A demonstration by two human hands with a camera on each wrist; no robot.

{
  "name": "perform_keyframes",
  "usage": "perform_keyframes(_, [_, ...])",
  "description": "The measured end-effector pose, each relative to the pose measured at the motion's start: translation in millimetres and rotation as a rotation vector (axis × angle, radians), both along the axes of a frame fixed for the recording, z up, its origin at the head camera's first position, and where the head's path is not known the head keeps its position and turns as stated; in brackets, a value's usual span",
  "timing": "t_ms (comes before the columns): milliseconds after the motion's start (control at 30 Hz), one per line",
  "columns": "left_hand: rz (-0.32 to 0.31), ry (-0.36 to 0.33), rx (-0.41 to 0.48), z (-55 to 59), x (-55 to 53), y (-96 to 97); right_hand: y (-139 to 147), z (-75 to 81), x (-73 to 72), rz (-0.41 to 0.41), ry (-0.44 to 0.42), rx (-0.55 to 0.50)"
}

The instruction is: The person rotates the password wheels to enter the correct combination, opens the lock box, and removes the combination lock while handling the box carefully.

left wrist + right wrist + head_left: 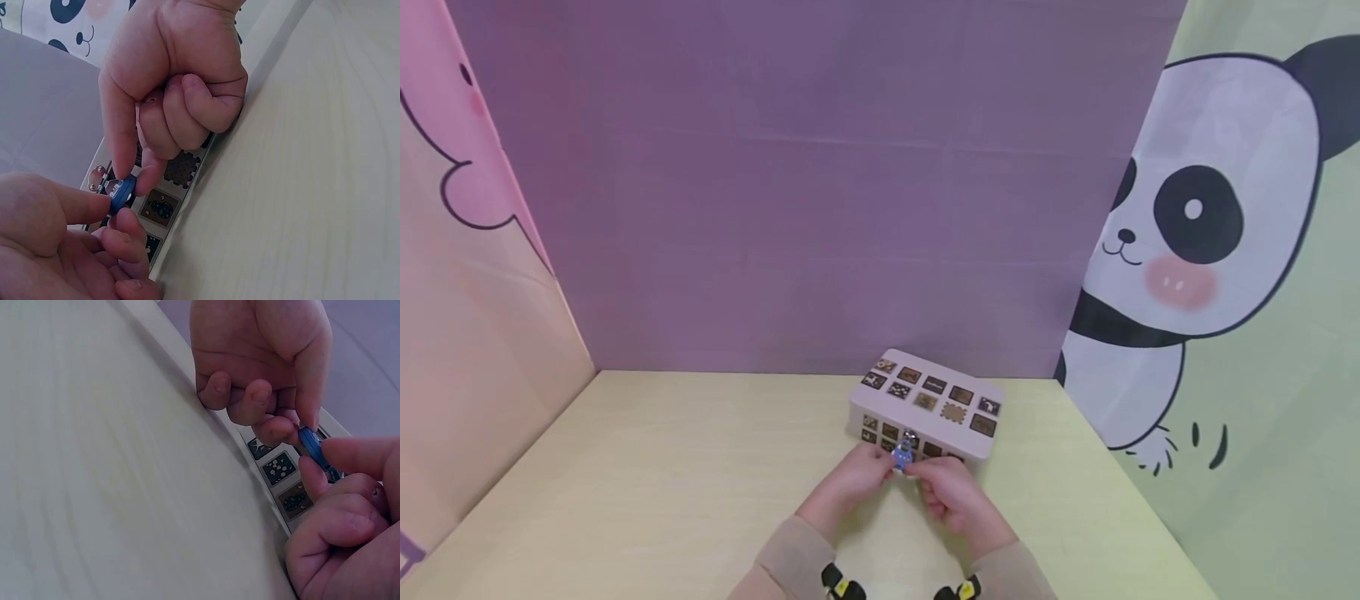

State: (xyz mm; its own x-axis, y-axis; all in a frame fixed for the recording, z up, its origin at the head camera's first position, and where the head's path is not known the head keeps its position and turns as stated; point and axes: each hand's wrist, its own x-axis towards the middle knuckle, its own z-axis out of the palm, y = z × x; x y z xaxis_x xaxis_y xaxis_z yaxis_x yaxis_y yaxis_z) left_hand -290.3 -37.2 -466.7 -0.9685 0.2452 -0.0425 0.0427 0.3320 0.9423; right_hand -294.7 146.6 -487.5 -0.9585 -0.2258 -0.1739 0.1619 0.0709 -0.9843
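Observation:
A small blue padlock [902, 456] is at the metal clasp [911, 435] on the front of a pale box [865, 406] printed with dark picture squares. The left hand [863, 471] pinches one side of the padlock between thumb and forefinger, its other fingers loosely bent in the right wrist view. From the opposite side the right hand [953, 492] pinches it too, with the remaining fingers folded into the palm. Close up in the left wrist view, the padlock [123, 194] shows white lettering between the fingertips of both hands. Fingers cover part of the box front.
The box stands slightly turned on a light wooden table [647, 475], toward its back right. Behind rises a purple cloth backdrop [805, 208]. A panda print [1240, 142] covers the right side panel, and a pink cartoon figure [437, 100] the left one.

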Motion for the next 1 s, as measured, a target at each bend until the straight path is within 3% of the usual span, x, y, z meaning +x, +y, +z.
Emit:
perform_keyframes(267, [-0.005, 0.016, -0.019, -1.1, -0.3, 0.4, 0.0, -0.5, 1.1, -0.013, 0.006, 0.007])
perform_keyframes(600, [0.004, 0.004, -0.006, -1.1, -0.9, -2.3, -0.6, -2.5, -1.0, 0.026, 0.012, -0.006])
perform_keyframes(833, [0.014, -0.028, 0.000, 2.4, 1.1, -3.4, -1.0, 0.1, -0.1, 0.029, 0.002, -0.009])
perform_keyframes(1000, [0.020, -0.033, -0.052, 8.1, 0.7, -6.8, -0.8, 2.8, 0.6, 0.016, -0.006, -0.014])
